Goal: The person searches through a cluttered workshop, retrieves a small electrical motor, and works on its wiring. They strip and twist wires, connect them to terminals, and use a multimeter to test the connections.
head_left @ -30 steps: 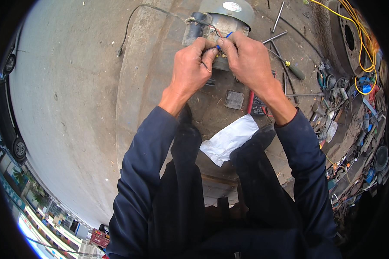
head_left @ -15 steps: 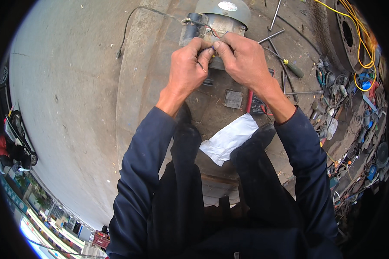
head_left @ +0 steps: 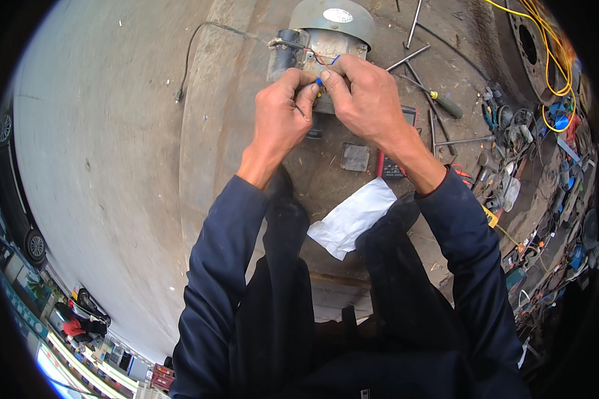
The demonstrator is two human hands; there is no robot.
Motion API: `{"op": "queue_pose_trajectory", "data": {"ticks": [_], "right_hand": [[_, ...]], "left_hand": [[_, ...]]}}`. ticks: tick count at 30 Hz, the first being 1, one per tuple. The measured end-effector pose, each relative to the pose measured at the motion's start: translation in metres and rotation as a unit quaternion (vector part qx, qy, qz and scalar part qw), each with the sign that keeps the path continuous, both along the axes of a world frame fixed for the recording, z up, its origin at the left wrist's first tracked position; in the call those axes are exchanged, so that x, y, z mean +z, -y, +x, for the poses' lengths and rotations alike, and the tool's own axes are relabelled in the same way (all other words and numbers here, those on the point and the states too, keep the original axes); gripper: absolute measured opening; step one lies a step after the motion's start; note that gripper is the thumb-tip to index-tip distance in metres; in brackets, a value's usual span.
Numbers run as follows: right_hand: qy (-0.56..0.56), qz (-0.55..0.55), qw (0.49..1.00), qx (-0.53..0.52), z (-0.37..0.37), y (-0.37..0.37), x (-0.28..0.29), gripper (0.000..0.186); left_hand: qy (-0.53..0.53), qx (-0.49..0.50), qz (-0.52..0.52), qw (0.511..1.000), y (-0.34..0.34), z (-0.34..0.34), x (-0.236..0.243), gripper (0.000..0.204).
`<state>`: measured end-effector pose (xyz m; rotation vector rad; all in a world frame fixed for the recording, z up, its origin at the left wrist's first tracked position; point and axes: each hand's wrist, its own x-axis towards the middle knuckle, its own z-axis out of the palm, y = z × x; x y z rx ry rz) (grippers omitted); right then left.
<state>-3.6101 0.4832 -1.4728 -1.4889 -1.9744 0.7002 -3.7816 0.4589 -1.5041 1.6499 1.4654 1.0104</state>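
An electric motor with a rounded grey cover lies on the ground at the top, a black cylinder on its left side. Over its near end, my left hand and my right hand meet fingertip to fingertip. Both are closed in a pinch on a blue wire, of which only a small bit shows between them. A thin dark wire end sticks out below my left fingers. Red and dark leads run from the motor toward my right hand.
A multimeter lies partly under my right forearm, near a square grey plate and white paper. A screwdriver and metal rods lie to the right, beside heaped scrap parts. A black cord extends left.
Both hands stay pinched together, and more of the blue wire shows between them. The whole view has shifted slightly; at the far left, a dark car shows more and a person in red appears lower.
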Motion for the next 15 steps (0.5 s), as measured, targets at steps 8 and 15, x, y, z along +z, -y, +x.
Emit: {"op": "queue_pose_trajectory", "data": {"ticks": [8, 15], "right_hand": [[0.01, -0.069, 0.997, -0.046, -0.007, 0.0, 0.0, 0.036], [-0.064, -0.125, 0.976, -0.165, 0.05, -0.032, 0.014, 0.039]], "left_hand": [[0.008, 0.015, 0.036, 0.999, 0.003, 0.004, -0.004, 0.007], [0.093, -0.007, -0.14, 0.986, 0.014, -0.007, 0.009, 0.028]]}}
